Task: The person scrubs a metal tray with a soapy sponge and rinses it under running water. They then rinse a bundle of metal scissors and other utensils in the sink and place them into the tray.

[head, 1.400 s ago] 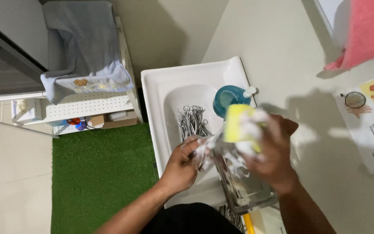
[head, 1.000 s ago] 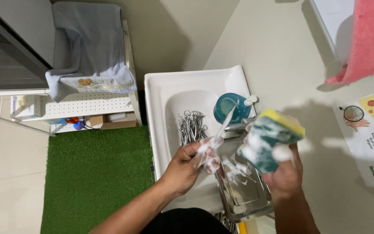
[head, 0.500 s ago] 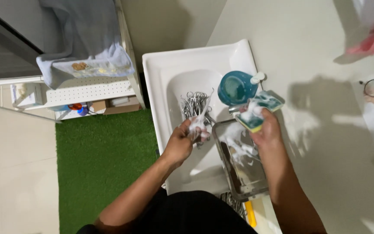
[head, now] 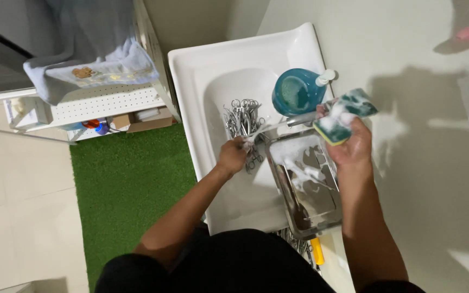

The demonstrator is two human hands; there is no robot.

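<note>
- Right hand point(head: 354, 149) grips a soapy sponge point(head: 343, 115) above the sudsy steel tray point(head: 305, 187).
- Left hand point(head: 233, 154) is closed around one instrument point(head: 253, 142) over the sink point(head: 213, 70).
- A pile of scissors point(head: 241, 116) in the basin looks unwashed, so there's plenty left.

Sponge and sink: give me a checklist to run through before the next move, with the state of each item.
1. Sponge held firmly in the right hand: ok, fingers wrapped around it, foam on it.
2. Left hand gripping a metal instrument over the sink: ok, though the instrument's type cannot be told.
3. Steel tray stable on the sink's edge: cannot tell; it lies soapy beside the basin.
4. Pile of scissor-like instruments contained in the basin: ok.
5. Blue soap dispenser upright by the tap: ok.
6. Water running: cannot tell.
</note>
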